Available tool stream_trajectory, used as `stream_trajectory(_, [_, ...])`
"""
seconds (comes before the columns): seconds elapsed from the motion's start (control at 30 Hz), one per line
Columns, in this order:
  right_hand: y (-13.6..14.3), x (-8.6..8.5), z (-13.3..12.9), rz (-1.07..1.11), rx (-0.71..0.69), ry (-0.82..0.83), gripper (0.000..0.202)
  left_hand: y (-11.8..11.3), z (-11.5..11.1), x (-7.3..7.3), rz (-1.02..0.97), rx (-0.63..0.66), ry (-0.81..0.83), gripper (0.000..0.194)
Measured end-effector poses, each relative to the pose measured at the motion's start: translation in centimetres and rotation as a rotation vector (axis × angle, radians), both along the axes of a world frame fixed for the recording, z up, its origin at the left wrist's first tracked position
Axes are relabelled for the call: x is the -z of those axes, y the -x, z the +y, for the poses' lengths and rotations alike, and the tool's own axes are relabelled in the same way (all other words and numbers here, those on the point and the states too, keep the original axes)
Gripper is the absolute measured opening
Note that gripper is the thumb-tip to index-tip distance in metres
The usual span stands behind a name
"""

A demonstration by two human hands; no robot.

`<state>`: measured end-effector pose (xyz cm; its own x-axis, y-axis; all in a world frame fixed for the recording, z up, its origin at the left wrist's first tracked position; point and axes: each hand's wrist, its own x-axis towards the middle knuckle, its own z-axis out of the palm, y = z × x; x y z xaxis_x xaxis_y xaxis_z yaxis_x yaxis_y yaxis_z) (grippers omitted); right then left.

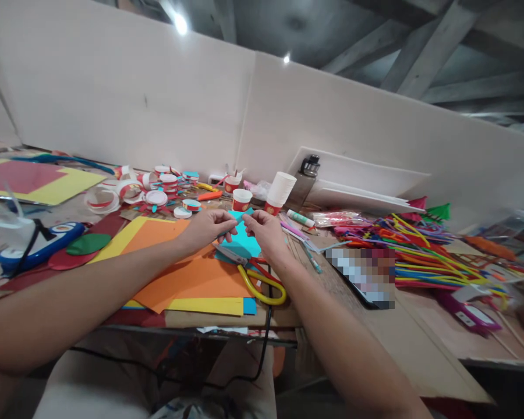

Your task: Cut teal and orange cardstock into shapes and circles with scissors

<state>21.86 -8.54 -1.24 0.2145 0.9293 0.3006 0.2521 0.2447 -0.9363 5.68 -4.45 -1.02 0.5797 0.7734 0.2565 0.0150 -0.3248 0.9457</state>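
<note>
- Blue paper [245, 245]: centre of the frame, beneath both hands, beside orange paper [196, 286].
- Left hand [212, 226] and right hand [262, 230]: fingers curled, tips pinched close together; whether they grasp a small piece, I cannot tell.
- Scissors [243, 272]: just below the hands, yellow handle toward lower centre.

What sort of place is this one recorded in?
It looks like a craft workspace, perhaps a workshop: scissors lie by orange paper on a cluttered table, with a stack of paper cups behind and a heap of brightly coloured strands to the right.
</note>
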Motion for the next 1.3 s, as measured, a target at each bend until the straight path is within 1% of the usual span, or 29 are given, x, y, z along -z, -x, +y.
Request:
stream_trajectory(0.13, [0.0,0.1,0.0,0.039,-0.001,-0.003,0.027,-0.1,-0.1,-0.2,-0.002,0.012,0.036,0.031])
stream_trajectory(0.27, [0.1,0.0,-0.1,0.035,0.007,-0.017,0.026,0.0,0.0,0.0,-0.025,0.023,0.085,0.029])
stream_trajectory(0.33, [0.0,-0.1,-0.1,0.014,0.022,-0.027,0.026,0.0,0.1,0.2,-0.045,0.062,0.15,0.03])
stream_trajectory(0.43, [-0.1,0.0,0.0,-0.036,0.062,-0.027,0.026,-0.1,0.2,0.4,-0.11,0.131,0.308,0.031])
stream_trajectory(0.53, [-0.2,0.1,0.0,-0.08,0.105,-0.019,0.025,-0.2,0.2,0.4,-0.165,0.146,0.435,0.026])
stream_trajectory(0.63, [-0.1,0.0,-0.1,-0.109,0.12,-0.021,0.025,-0.1,0.3,0.2,-0.163,0.136,0.49,0.02])
stream_trajectory(0.87, [0.1,0.0,-0.2,-0.158,0.142,-0.041,0.025,-0.1,0.4,-0.1,-0.132,0.093,0.525,0.015])
stream_trajectory(1.03, [0.2,0.2,-0.1,-0.199,0.168,-0.074,0.027,-0.1,0.6,0.2,-0.117,0.083,0.506,0.017])
stream_trajectory(1.3, [0.6,-0.1,-0.4,-0.22,0.178,-0.074,0.026,-0.1,1.0,0.6,-0.068,0.064,0.486,0.02])
